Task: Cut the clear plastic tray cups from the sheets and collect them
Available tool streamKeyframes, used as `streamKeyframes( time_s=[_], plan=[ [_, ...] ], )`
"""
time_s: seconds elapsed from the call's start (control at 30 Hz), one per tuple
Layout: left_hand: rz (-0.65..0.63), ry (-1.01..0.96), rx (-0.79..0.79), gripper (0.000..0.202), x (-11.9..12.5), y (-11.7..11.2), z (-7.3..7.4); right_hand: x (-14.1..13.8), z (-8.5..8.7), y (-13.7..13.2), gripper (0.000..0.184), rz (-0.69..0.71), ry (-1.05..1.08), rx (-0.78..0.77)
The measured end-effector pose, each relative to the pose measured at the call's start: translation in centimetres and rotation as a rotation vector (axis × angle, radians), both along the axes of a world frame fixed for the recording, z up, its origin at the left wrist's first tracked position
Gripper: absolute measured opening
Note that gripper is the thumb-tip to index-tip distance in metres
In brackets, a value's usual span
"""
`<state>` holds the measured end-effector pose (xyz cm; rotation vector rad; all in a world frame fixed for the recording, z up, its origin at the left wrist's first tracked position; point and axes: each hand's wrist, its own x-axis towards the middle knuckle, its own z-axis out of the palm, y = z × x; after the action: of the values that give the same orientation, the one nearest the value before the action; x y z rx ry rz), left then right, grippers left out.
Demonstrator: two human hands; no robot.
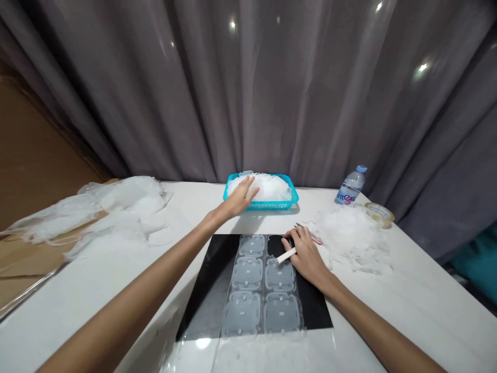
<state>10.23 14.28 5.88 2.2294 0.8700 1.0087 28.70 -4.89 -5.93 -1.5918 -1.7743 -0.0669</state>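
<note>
My left hand [239, 197] reaches far forward into a blue basket [292, 199], its fingers stretched over the pile of clear plastic pieces [272, 187] inside. My right hand [306, 252] rests on the right edge of a black mat [209, 282], fingers curled around a small white stick-like tool [286, 255]. On the mat lies a clear plastic sheet of several rounded square moulded shapes [261, 290] in two columns. The tool's tip points at the top right cell, which looks dark.
A heap of clear plastic scraps [349, 235] lies right of the mat, with a tape roll [379, 212] and a water bottle [350, 186] behind it. Crumpled plastic bags [101, 212] cover the left side. Grey curtains hang behind the white table [419, 295].
</note>
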Motion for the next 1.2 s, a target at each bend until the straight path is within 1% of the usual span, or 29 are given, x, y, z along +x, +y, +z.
streamKeyframes(
  time_s=[0.03, 0.1, 0.17, 0.23, 0.27, 0.33, 0.4, 0.47, 0.53, 0.6, 0.67, 0.77, 0.9, 0.97, 1.07, 1.13, 1.2],
  plan=[
    [-0.015, 0.032, 0.022, 0.067, 0.0, -0.9, -0.3, -0.1, 0.1, 0.0, 0.013, -0.001, 0.005, 0.002],
    [-0.033, 0.074, 0.073, 0.063, -1.2, -3.2, -1.0, -0.2, 0.5, -0.1, 0.019, 0.001, 0.02, 0.008],
    [-0.052, 0.118, 0.098, 0.053, -3.4, -5.8, -1.8, -0.2, 0.9, -0.3, 0.027, 0.005, 0.047, 0.019],
    [-0.114, 0.199, 0.085, 0.045, -5.9, -8.3, -2.8, -0.1, 1.3, -0.7, 0.037, 0.005, 0.082, 0.038],
    [-0.17, 0.274, 0.071, 0.047, -7.1, -9.4, -3.4, 0.0, 1.5, -0.9, 0.043, 0.014, 0.117, 0.05],
    [-0.258, 0.394, 0.035, 0.057, -8.9, -11.0, -4.7, 0.0, 1.8, -1.3, 0.052, 0.071, 0.244, 0.053],
    [-0.278, 0.465, 0.006, 0.064, -9.9, -11.9, -5.9, -0.2, 2.2, -1.7, 0.057, 0.182, 0.415, -0.012],
    [-0.266, 0.505, -0.004, 0.067, -10.2, -12.3, -6.7, -0.8, 2.8, -1.9, 0.053, 0.295, 0.524, -0.124],
    [-0.257, 0.526, 0.009, 0.069, -10.1, -12.3, -6.9, -1.6, 3.5, -1.9, 0.041, 0.353, 0.517, -0.203],
    [-0.254, 0.537, 0.043, 0.071, -9.9, -12.3, -6.7, -2.4, 4.1, -1.7, 0.026, 0.385, 0.475, -0.24],
    [-0.244, 0.552, 0.077, 0.075, -9.9, -12.5, -6.4, -2.9, 4.3, -1.5, 0.015, 0.433, 0.462, -0.287],
    [-0.214, 0.57, 0.089, 0.078, -10.1, -12.9, -6.2, -3.2, 4.2, -0.9, 0.01, 0.506, 0.463, -0.354],
    [-0.224, 0.55, 0.095, 0.075, -10.3, -13.0, -6.3, -3.5, 4.0, 0.0, 0.005, 0.566, 0.401, -0.338],
    [-0.244, 0.512, 0.081, 0.068, -10.2, -12.6, -6.4, -3.9, 4.0, 0.5, 0.005, 0.607, 0.374, -0.311],
    [-0.24, 0.45, 0.028, 0.058, -10.1, -11.8, -6.8, -4.3, 4.0, 0.8, 0.005, 0.671, 0.37, -0.297],
    [-0.249, 0.442, 0.007, 0.057, -10.1, -11.4, -7.3, -4.4, 3.8, 0.7, 0.006, 0.674, 0.367, -0.282],
    [-0.266, 0.449, 0.009, 0.056, -10.1, -11.3, -7.6, -4.3, 3.6, 0.6, 0.008, 0.647, 0.356, -0.26]
  ],
)
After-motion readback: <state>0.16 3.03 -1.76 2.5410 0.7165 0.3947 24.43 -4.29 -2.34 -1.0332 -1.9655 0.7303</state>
